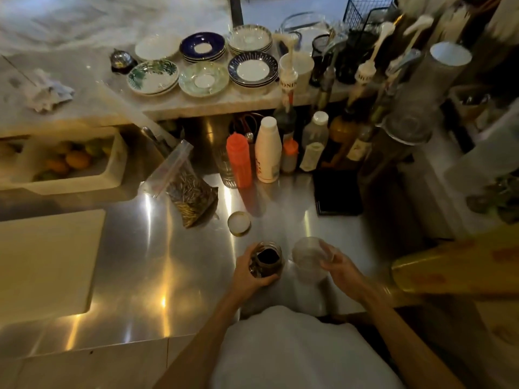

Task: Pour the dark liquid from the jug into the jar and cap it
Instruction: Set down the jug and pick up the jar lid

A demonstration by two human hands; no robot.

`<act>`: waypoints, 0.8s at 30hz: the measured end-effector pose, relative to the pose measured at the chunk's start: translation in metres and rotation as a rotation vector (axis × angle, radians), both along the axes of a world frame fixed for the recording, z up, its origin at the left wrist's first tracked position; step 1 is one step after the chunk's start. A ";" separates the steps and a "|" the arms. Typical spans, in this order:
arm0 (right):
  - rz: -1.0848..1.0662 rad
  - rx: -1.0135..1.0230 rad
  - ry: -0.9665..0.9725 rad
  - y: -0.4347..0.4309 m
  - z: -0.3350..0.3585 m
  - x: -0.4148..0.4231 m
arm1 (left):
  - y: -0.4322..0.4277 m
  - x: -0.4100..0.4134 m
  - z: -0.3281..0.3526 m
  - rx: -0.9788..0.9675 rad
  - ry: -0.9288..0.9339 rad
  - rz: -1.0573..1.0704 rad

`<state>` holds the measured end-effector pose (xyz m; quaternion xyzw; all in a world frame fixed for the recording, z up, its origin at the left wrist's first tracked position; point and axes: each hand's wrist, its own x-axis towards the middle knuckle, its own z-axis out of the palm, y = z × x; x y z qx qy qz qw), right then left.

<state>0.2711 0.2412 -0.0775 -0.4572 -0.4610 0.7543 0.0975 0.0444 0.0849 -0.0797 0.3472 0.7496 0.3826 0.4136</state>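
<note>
- The glass jar [266, 261] is shown upright on the steel counter [174, 276], near the front edge at the centre; dark liquid is seen in it up to near the mouth, so the pouring is judged to be largely or wholly done.
- The left hand [250, 272] is wrapped around the near-left side of the jar, fingers curled closed on the glass, steadying it.
- The clear jug [307, 258] is seen just to the right of the jar, upright or nearly so; it appears empty, though the dim light and blur leave a thin residue undecidable.
- The right hand [341, 265] is laid against the right side of the jug with the fingers partly curled; whether the jug is firmly clasped or merely touched cannot be told from this view.
- The lid [239, 223] is shown lying flat on the counter, beyond the jar and slightly to its left, apart from both hands; the jar mouth is open, so capping is not yet done.
- Remaining work is judged to be: the jug put aside, the lid picked up, set on the jar mouth and screwed down.
- A plastic bag of dried material [186, 192] and squeeze bottles [254, 157] are seen farther back, uninvolved.
</note>
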 end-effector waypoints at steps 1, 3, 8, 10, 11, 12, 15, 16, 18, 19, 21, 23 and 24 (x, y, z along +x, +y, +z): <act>-0.009 -0.015 -0.001 0.000 0.000 0.003 | 0.000 0.000 -0.002 -0.004 -0.010 0.006; 0.007 -0.023 -0.026 0.002 0.002 0.006 | 0.002 0.000 -0.004 0.002 -0.018 -0.001; 0.073 -0.024 -0.131 0.005 0.001 0.004 | 0.011 -0.008 0.000 0.022 0.039 -0.073; 0.090 -0.021 -0.143 0.007 0.001 0.002 | 0.013 -0.012 0.001 0.021 0.045 -0.110; 0.093 -0.030 -0.141 0.008 0.001 0.002 | 0.013 -0.013 0.001 0.019 0.050 -0.129; 0.090 -0.050 -0.132 0.009 0.001 0.003 | 0.013 -0.015 0.001 0.019 0.055 -0.144; 0.084 -0.076 -0.105 0.010 0.003 0.003 | 0.013 -0.018 0.001 0.022 0.068 -0.186; 0.081 -0.077 -0.099 0.010 0.004 0.003 | 0.014 -0.018 0.002 0.016 0.068 -0.199; 0.082 -0.082 -0.086 0.010 0.005 0.005 | 0.015 -0.017 0.004 -0.001 0.059 -0.225; 0.088 -0.079 -0.081 0.011 0.005 0.005 | 0.016 -0.016 0.005 -0.008 0.060 -0.239; 0.099 -0.074 -0.080 0.011 0.004 0.006 | 0.016 -0.014 0.007 -0.026 0.068 -0.257; 0.100 -0.073 -0.087 0.010 0.004 0.007 | 0.016 -0.012 0.011 -0.048 0.074 -0.259; 0.098 -0.074 -0.088 0.010 0.005 0.007 | 0.015 -0.012 0.013 -0.056 0.068 -0.257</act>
